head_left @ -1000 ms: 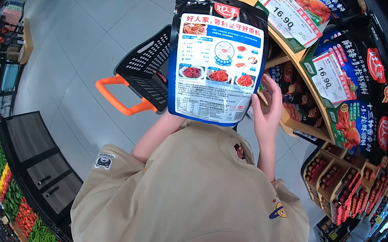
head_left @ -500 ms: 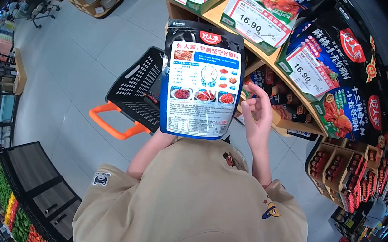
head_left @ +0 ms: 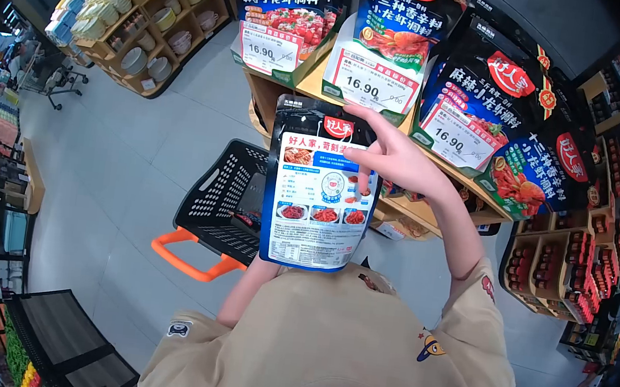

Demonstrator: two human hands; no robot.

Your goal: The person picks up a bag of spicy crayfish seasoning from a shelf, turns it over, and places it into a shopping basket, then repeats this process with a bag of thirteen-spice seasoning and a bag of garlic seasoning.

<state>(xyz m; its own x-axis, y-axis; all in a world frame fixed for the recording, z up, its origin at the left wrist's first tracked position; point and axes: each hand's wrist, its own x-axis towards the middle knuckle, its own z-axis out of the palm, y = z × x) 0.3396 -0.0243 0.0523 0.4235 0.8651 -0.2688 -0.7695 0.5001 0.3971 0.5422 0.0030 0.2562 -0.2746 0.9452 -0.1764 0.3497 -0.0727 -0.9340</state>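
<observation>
A tan, short-sleeved fabric top (head_left: 323, 348) clothes the person. Down the arm from the right hand (head_left: 399, 162), the right sleeve (head_left: 474, 313) shows a red print (head_left: 487, 288); inward, a yellow, blue-capped cartoon (head_left: 430, 350). The left sleeve (head_left: 188, 359) bears a white-edged dark patch (head_left: 180, 328), seemingly an animal's face.

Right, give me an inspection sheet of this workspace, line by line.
Surface: no worktop under the pouch; grey tiled floor below.
Job's things: pouch raised, its panel of print and food photos facing the camera.
Clutter: black basket with orange handle; a dark item inside, partly hidden.
Hands: right hand open over the pouch's upper right, fingers spread, contact unclear; left forearm reaches behind the pouch, its hand hidden.
Cables: nothing seen.
Surroundings: display packs with price cards ahead, jars right, bowls farther off left.
</observation>
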